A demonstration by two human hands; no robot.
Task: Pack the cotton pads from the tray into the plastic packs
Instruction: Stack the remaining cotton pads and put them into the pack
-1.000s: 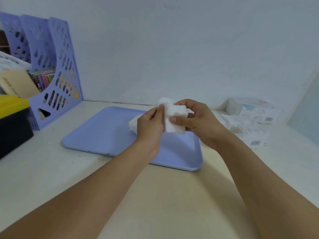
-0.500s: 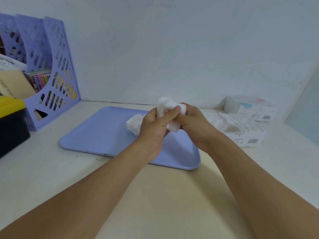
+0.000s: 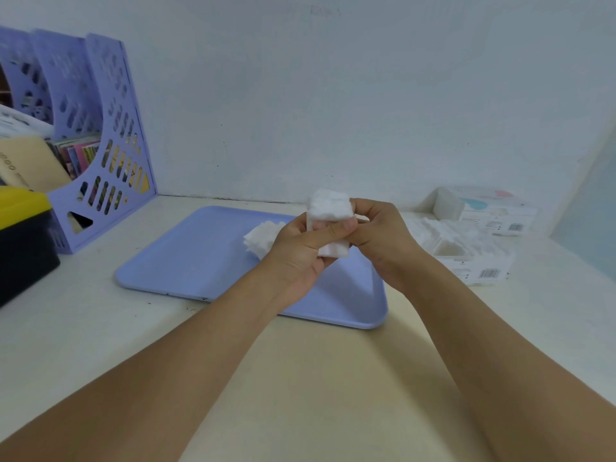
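Observation:
Both hands hold a thick stack of white cotton pads (image 3: 330, 208) upright above the lilac tray (image 3: 186, 258). My left hand (image 3: 301, 250) grips the stack from the left, thumb across its front. My right hand (image 3: 383, 235) curls round it from the right. A smaller pile of loose cotton pads (image 3: 261, 238) lies on the tray behind my left hand. Clear plastic packs (image 3: 466, 251) with barcode labels lie on the table to the right of the tray; one looks partly filled with pads.
A lilac file rack (image 3: 100, 155) with books stands at the back left against the wall. A black box with a yellow lid (image 3: 23, 235) sits at the left edge. Another pack (image 3: 490, 211) lies in the back right corner.
The stack has been squared up and turned more upright between the hands. My left thumb has shifted across its front.

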